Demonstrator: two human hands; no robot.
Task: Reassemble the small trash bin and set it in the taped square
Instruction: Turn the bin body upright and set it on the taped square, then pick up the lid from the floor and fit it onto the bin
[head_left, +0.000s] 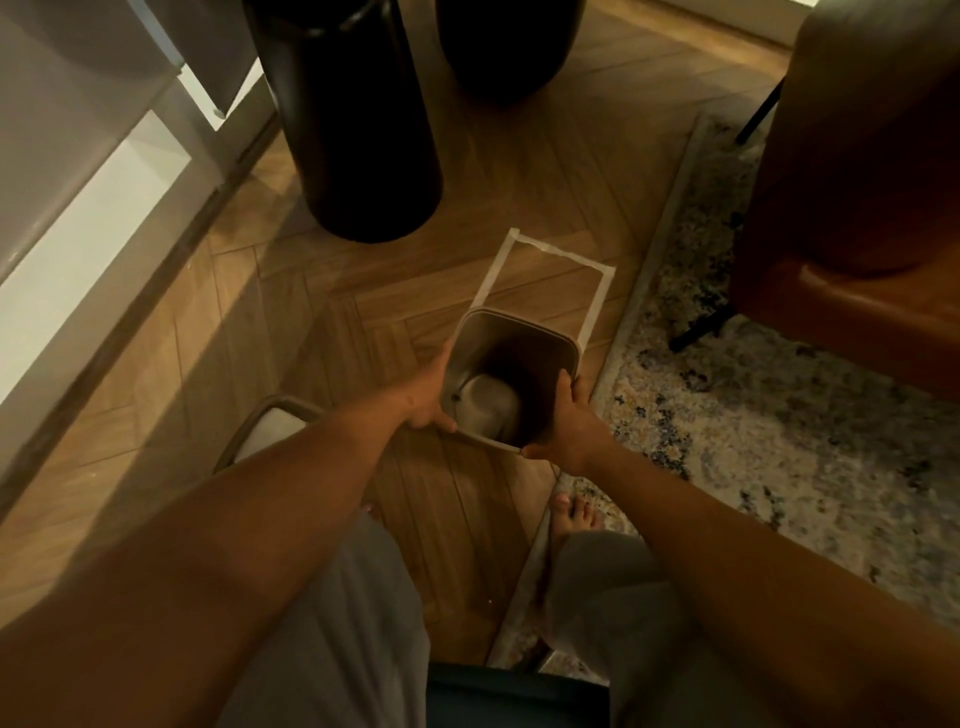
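I hold a small pale square trash bin (511, 340) upright between both hands, its open top facing me and its inside dark with a pale bottom. My left hand (428, 397) grips its left side. My right hand (569, 426) grips its right near corner. The bin overlaps the near edge of the square of white tape (556, 254) on the wood floor; I cannot tell whether it rests on the floor. A second pale rimmed piece (275, 428) lies on the floor to the left, partly hidden by my left forearm.
Two tall dark rounded vases (353, 119) stand just beyond the tape. A patterned rug (779, 395) and a brown leather chair (857, 171) lie to the right. White cabinet fronts (78, 208) run along the left. My bare foot (576, 514) rests on the rug's edge.
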